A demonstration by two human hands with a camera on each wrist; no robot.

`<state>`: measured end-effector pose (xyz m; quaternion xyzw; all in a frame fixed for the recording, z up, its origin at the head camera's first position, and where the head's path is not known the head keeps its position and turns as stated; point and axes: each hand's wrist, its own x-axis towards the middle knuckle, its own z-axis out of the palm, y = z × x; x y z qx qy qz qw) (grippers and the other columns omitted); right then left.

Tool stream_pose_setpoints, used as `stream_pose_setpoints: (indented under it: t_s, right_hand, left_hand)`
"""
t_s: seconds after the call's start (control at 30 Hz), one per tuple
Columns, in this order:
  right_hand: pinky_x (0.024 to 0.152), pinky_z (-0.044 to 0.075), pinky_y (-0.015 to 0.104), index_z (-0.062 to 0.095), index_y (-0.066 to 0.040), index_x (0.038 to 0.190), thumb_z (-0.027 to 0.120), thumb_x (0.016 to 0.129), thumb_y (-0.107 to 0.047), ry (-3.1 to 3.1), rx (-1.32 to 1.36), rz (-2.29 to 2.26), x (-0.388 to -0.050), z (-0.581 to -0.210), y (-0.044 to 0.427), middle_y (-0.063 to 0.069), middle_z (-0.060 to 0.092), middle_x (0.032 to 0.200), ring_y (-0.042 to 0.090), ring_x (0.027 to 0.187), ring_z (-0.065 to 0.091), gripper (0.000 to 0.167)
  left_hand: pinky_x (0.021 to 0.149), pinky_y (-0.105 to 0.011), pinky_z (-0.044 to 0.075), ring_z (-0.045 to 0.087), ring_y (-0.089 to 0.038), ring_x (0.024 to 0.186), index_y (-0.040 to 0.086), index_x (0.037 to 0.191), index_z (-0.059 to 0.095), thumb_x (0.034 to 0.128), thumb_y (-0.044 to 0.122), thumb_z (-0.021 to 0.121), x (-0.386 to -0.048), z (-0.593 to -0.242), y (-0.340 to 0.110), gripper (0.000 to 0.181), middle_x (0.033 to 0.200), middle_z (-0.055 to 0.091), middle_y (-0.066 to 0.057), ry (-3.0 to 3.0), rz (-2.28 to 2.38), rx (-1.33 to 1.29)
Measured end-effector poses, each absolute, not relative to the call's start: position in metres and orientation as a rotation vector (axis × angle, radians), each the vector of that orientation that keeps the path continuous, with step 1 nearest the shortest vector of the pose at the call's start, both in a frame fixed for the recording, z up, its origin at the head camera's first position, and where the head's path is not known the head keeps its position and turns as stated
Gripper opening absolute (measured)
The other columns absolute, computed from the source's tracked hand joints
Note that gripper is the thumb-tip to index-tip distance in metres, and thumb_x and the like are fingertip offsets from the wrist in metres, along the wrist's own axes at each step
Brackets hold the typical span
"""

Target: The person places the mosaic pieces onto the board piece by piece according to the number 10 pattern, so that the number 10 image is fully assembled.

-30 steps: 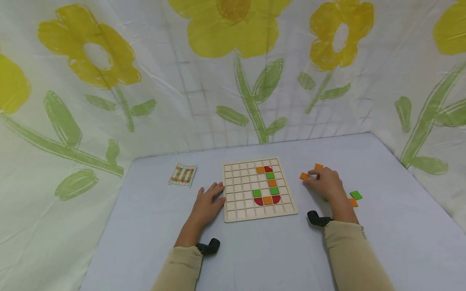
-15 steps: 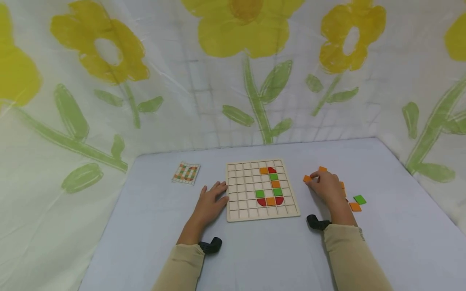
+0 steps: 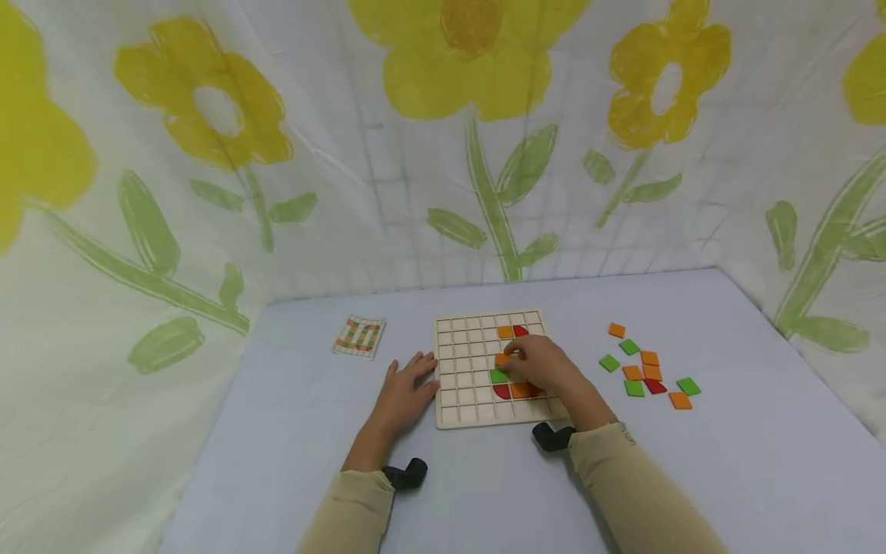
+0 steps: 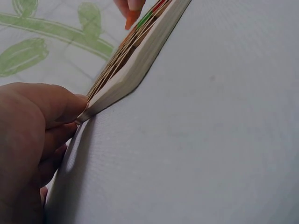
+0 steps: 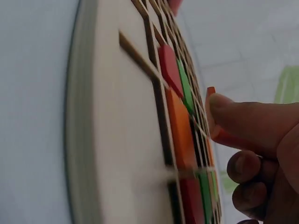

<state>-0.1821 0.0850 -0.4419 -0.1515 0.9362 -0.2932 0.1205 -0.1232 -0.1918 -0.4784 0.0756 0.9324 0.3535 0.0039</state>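
Observation:
My right hand (image 3: 545, 365) pinches an orange square tile (image 3: 501, 359) between thumb and fingertips, over the wooden grid board (image 3: 460, 400). In the right wrist view this tile (image 5: 211, 89) stands tilted just off the board's surface. Below the held tile lies a green square tile (image 3: 498, 376), with a red rounded tile (image 3: 502, 392) beneath it. Farther up sit an orange tile (image 3: 505, 332) and another red one (image 3: 521, 331). My hand hides part of the tile row. My left hand (image 3: 403, 396) touches the board's left edge with relaxed fingers, its thumb (image 4: 70, 106) against the corner.
Loose orange, green and red tiles (image 3: 651, 358) lie scattered right of the board. A small patterned card (image 3: 359, 337) rests at the back left of the pale table (image 3: 291, 431). A flower-painted curtain (image 3: 388, 231) hangs behind.
My right hand has picked an orange tile from the loose ones at the right and carried it left over the board. My left hand stays at the board's edge.

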Motion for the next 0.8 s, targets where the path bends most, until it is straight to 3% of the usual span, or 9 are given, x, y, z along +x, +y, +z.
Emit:
stream_pose_setpoints:
  t_s: [0.2,0.5,0.8]
  right_hand:
    - [0.066,0.049,0.03,0.07,-0.013,0.12,0.07,0.091,-0.031,2.738,-0.424,-0.814,-0.183,-0.443,0.07,0.0,0.063,0.083,0.017,0.074,0.053,0.034]
    - [0.064,0.049,0.028,0.073,-0.018,0.113,0.068,0.093,-0.031,2.735,-0.368,-0.848,-0.184,-0.443,0.07,0.002,0.066,0.093,0.018,0.079,0.056,0.025]
    - [0.079,0.053,0.038,0.073,-0.018,0.114,0.068,0.093,-0.031,2.756,-0.291,-0.955,-0.18,-0.441,0.095,0.007,0.068,0.106,0.022,0.093,0.059,0.026]
  left_hand:
    - [0.125,-0.051,0.004,0.036,-0.021,0.145,0.012,0.139,0.057,0.0957,0.028,0.062,-0.122,-0.481,-0.19,0.047,0.149,0.05,0.002,2.932,1.125,0.235]
    - [0.125,-0.05,0.004,0.035,-0.02,0.146,0.013,0.139,0.056,0.0961,0.028,0.062,-0.123,-0.475,-0.189,0.046,0.149,0.049,0.002,2.942,1.085,0.222]
    - [0.126,-0.049,0.004,0.035,-0.019,0.146,0.014,0.14,0.056,0.0962,0.03,0.062,-0.122,-0.476,-0.19,0.047,0.15,0.048,0.004,2.936,1.079,0.208]
